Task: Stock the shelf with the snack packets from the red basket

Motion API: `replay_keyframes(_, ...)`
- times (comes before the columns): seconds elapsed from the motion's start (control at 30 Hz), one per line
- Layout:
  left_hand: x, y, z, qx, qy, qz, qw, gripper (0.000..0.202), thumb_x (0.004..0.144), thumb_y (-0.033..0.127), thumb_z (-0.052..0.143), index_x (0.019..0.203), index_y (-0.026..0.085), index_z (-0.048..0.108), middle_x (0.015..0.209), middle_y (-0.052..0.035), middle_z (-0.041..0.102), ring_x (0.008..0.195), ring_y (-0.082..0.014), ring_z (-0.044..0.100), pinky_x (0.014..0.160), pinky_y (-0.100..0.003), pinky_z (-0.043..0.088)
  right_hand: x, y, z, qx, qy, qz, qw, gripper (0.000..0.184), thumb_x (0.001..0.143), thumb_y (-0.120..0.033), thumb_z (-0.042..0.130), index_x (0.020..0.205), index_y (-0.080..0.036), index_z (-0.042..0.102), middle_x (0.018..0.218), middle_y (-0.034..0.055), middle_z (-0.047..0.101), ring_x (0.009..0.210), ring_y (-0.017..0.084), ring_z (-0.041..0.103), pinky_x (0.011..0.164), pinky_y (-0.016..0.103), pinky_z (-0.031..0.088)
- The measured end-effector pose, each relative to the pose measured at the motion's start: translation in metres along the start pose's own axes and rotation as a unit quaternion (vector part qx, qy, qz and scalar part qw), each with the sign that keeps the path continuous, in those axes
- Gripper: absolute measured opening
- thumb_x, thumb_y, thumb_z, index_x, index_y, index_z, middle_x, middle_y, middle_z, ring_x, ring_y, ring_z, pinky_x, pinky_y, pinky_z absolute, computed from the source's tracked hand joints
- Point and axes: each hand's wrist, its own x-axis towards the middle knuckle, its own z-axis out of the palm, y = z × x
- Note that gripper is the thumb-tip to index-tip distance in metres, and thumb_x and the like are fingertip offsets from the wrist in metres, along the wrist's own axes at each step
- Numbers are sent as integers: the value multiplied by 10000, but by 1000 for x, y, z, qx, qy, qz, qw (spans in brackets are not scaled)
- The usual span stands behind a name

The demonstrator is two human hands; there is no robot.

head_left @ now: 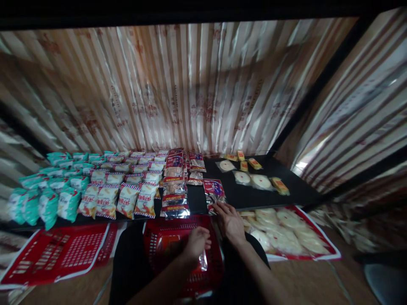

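Note:
My right hand (231,224) reaches the shelf's front edge, its fingers on the lower end of a red and purple snack packet (214,189). The thumb's grip is hard to see. My left hand (196,243) hangs over a red basket (152,254) between my knees. Its fingers are curled; whatever they hold, if anything, is hidden. A shiny packet (202,262) shows just below that hand. Left of the touched packet, matching red packets (174,173) lie in an overlapping column, with a shorter column of similar packets (196,161) behind.
On the black shelf (299,182) stand rows of teal bags (68,203) and white shrimp-snack bags (106,201). Round pale packs (261,182) and small yellow packs (280,185) lie to the right. Below are a red basket of round packs (333,253) and another red basket (57,254).

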Motion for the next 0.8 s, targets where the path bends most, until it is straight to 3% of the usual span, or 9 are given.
replay_keyframes(0.17, -16, 19, -7, -92, -39, -9, 995, 206, 806, 276, 582, 938, 121, 551, 880, -81, 630, 736, -150, 628, 747, -289, 486, -8, -13, -13, -3, 23, -15, 1000, 434, 846, -184, 420, 1233, -268, 596, 1263, 38, 604, 1104, 264, 533, 907, 402, 448)
replay_keyframes(0.3, -21, 31, -5, -177, -77, -37, 981, 347, 800, 406, 587, 998, 122, 567, 905, -94, 639, 814, -174, 631, 816, -320, 480, -37, -22, -20, 6, 74, -25, 997, 439, 842, -185, 403, 1218, -283, 608, 1271, 17, 597, 1136, 259, 530, 961, 418, 425)
replay_keyframes(0.37, -23, 34, -1, -202, -102, -34, 973, 340, 760, 403, 624, 960, 132, 580, 859, -71, 642, 769, -163, 624, 780, -307, 478, -55, -26, -21, 25, 103, -33, 994, 443, 841, -186, 394, 1214, -291, 609, 1275, 14, 593, 1149, 254, 530, 973, 426, 423)
replay_keyframes(0.47, -30, 34, 8, -210, -125, 6, 970, 275, 618, 260, 715, 832, 142, 590, 764, -25, 634, 650, -128, 587, 658, -251, 443, -82, -32, -23, 64, 127, -58, 988, 431, 856, -208, 393, 1221, -302, 601, 1260, 23, 603, 1155, 251, 537, 954, 429, 446)
replay_keyframes(0.63, -47, 40, 17, -186, -108, 59, 975, 294, 502, 176, 716, 776, 146, 615, 642, 7, 621, 601, -134, 568, 611, -240, 395, -114, -35, -40, 156, 147, -93, 972, 458, 863, -326, 482, 1320, -360, 479, 1368, 34, 500, 1240, 276, 474, 982, 479, 431)
replay_keyframes(0.73, -55, 49, 13, -189, -120, 96, 970, 361, 516, 190, 706, 866, 140, 639, 742, -21, 668, 691, -163, 602, 673, -259, 415, -117, -31, -55, 218, 190, -52, 956, 475, 861, -370, 480, 1335, -359, 450, 1390, 50, 470, 1273, 292, 433, 1015, 529, 379)
replay_keyframes(0.8, -59, 56, 8, -186, -131, 119, 966, 394, 536, 194, 700, 922, 136, 641, 816, -38, 683, 744, -174, 612, 708, -269, 424, -109, -30, -63, 283, 210, 35, 935, 491, 853, -438, 475, 1323, -297, 472, 1377, 80, 483, 1279, 304, 422, 1034, 545, 346)
